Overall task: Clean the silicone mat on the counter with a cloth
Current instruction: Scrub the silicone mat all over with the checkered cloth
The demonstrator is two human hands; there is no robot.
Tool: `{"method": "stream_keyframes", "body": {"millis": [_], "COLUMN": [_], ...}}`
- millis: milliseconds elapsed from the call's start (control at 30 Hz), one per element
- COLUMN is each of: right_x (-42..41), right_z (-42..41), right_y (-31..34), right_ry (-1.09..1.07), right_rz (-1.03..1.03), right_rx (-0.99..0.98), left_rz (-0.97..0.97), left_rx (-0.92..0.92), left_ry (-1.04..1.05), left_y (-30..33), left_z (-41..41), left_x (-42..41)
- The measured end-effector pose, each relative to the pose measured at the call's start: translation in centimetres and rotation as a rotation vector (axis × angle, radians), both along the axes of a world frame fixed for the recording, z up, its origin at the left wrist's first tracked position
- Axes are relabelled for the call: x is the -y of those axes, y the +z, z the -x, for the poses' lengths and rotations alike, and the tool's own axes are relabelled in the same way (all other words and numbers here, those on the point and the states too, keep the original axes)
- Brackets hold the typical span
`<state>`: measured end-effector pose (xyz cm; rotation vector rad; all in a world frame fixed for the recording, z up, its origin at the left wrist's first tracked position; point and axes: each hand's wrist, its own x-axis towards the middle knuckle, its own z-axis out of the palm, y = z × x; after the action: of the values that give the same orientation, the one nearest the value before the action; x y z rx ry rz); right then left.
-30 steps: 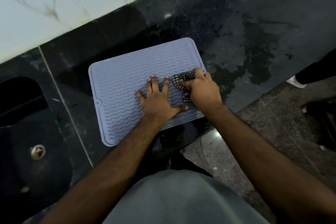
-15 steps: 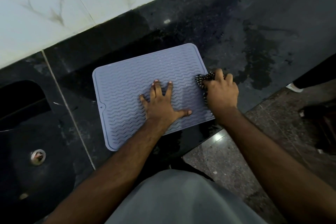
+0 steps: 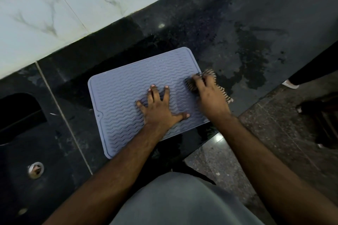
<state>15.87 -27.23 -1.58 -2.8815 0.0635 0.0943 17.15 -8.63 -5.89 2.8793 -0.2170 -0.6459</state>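
A: Where is the lavender-grey rectangular silicone mat with wavy ridges (image 3: 128, 100) lying?

B: It is lying flat on the black polished stone counter (image 3: 228, 29), close to the front edge, with a dark wet patch (image 3: 254, 67) on the stone just to its right.

A: What is the left hand (image 3: 161, 109) doing?

B: It is pressing the mat down with the fingers straight and spread apart, holding nothing.

A: And the right hand (image 3: 210, 95)?

B: It is gripping the dark patterned cloth (image 3: 210, 75) with curled fingers at the right edge of the mat; the cloth is partly blurred and is hanging over onto the counter.

A: What is surrounding this?

B: A white marbled wall (image 3: 54, 5) is standing behind the counter, a black sink with a metal drain (image 3: 35, 169) is lying on the left, and a speckled stone floor (image 3: 274, 142) is showing on the right.
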Motion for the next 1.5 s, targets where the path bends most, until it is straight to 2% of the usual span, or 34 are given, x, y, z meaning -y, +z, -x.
{"method": "stream_keyframes", "body": {"millis": [67, 167, 267, 567, 667, 833, 1000, 1267, 1500], "right_x": [-0.2, 0.0, -0.2, -4.7, -5.8, -4.4, -4.1, -5.6, -5.2], "right_z": [0.5, 0.9, 1.6, 2.1, 2.7, 2.8, 2.0, 1.5, 1.1], "right_y": [-1.3, -1.8, -2.0, -1.6, -2.6, -3.0, -2.4, -2.4, -3.6], "right_ry": [-0.027, -0.248, -0.340, -0.141, -0.180, -0.212, -0.262, -0.235, -0.208], "right_rz": [-0.183, -0.380, -0.253, -0.095, -0.016, -0.039, -0.201, 0.064, 0.042], "right_rx": [-0.067, 0.058, 0.110, -0.056, -0.114, -0.087, -0.116, -0.081, -0.016], "left_rz": [0.001, 0.007, 0.013, 0.019, 0.003, 0.020, 0.040, 0.072, 0.103], "left_rx": [-0.002, 0.011, 0.008, -0.010, -0.013, -0.059, -0.118, -0.048, -0.057], "left_ry": [-0.002, -0.003, 0.001, -0.009, -0.017, -0.015, -0.080, -0.094, -0.078], "left_y": [0.0, 0.0, -0.1, -0.1, 0.0, 0.5, 0.7, 0.2, -0.3], "left_z": [0.0, 0.0, 0.1, 0.0, 0.0, -0.4, -0.9, -0.6, -0.6], "left_x": [0.0, -0.1, -0.1, -0.3, -0.3, -0.2, -1.6, -2.4, -2.6]}}
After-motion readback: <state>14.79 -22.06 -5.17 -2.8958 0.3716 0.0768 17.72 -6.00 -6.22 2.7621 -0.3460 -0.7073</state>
